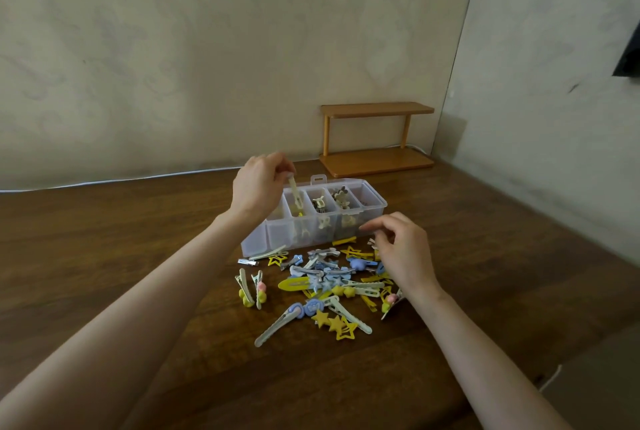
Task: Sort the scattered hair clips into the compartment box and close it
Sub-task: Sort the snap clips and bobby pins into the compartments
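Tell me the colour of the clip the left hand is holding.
Cream; the clip in the left hand shows best in the head view.

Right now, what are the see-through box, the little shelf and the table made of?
The box looks like clear plastic: the clips show through its walls. The shelf seems to be wood, orange-brown with a smooth, slightly shiny finish. The table shows dark wood grain, though it could be real wood or a printed laminate.

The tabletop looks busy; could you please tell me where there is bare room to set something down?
Bare table lies left of the compartment box and clip pile, also between the box and the wooden shelf, and right of the right hand. It is crowded in front of the box, where the clips lie scattered.
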Demonstrator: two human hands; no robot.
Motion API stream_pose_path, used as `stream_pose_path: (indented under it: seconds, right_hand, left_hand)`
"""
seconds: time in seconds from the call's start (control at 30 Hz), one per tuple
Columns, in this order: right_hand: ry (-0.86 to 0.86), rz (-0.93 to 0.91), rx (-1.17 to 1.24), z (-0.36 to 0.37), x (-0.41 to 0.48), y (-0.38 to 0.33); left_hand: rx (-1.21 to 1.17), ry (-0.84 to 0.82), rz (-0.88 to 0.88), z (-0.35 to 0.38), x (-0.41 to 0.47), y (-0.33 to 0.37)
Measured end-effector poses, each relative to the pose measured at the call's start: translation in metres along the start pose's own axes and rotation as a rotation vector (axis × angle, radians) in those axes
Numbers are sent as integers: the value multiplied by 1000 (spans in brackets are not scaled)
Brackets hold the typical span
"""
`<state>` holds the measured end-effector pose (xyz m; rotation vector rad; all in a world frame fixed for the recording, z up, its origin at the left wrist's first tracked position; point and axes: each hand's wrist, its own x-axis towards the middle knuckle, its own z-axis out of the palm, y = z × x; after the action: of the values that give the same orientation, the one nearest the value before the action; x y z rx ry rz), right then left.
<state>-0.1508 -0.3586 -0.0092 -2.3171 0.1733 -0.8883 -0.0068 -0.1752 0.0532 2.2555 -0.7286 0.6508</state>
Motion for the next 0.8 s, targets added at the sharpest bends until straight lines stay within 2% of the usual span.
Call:
stream_pose_path:
  seconds: [0.1,0.23,0.37,0.47,0.57,0.67,0.8]
  right_hand:
    - [21,26,-35,0,0,2]
    - [15,77,-209,-5,2,8]
    - [-44,234,-371,-17,5,18]
    - [-124,319,-383,-21,6,21]
    - [-157,321,-366,-21,6,21]
    - [-181,286,-336,-20,5,20]
    - [-205,243,-309,-17,5,21]
  left_hand:
    - [75,-97,-25,5,2,-3]
    - [49,-37,15,0,-4,0]
    - [27,36,56,-7,-18,3]
    - [4,68,77,-8,-30,8]
    - [10,77,81,-5,-36,10]
    - [84,-8,44,-1,-32,4]
    - [188,-212,58,3,-24,-2]
